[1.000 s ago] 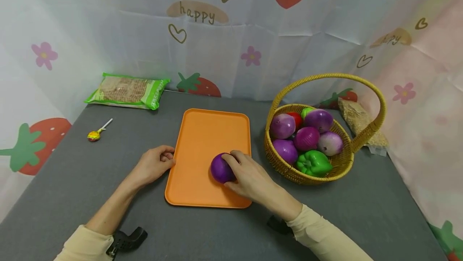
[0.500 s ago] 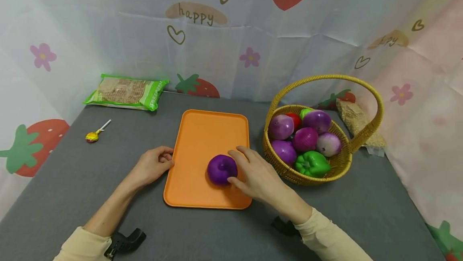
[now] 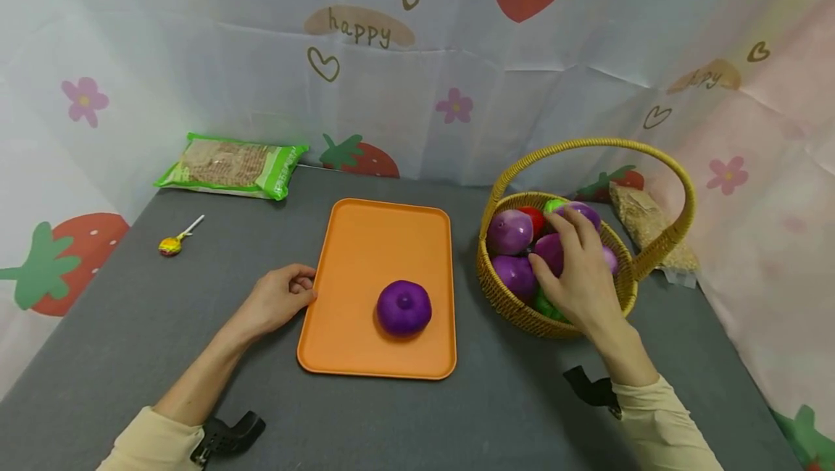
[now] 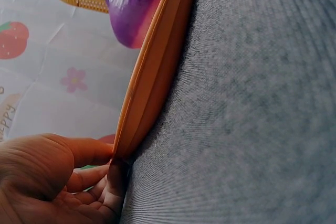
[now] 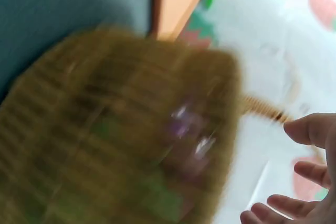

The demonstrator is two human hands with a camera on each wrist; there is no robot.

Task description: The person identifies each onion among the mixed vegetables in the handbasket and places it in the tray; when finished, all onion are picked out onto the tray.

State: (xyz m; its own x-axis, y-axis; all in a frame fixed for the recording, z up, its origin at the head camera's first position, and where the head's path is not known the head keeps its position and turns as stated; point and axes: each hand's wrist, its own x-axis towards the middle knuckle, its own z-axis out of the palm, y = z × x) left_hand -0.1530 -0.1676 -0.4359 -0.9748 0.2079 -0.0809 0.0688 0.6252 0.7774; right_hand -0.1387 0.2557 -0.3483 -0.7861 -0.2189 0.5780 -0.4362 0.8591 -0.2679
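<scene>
Orange tray point(image 3: 385, 239) pinched at its edge by the left hand point(image 3: 280, 298), purple vegetable point(image 3: 404, 308) lying on it; right hand point(image 3: 583, 279) spread over the basket point(image 3: 499, 304).
A light grip should steady it; the left wrist view adds the vegetable's side profile. Rightward, best to pinch one piece point(image 3: 514, 277) clear of the handle point(image 3: 590, 143); the blurred right wrist view shows nothing between thumb point(image 5: 310, 128) and fingers point(image 5: 290, 204).

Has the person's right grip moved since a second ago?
Yes, rightward: judged against the orange rectangular tray, the right grip has gone from over it to over the round yellow woven basket.
</scene>
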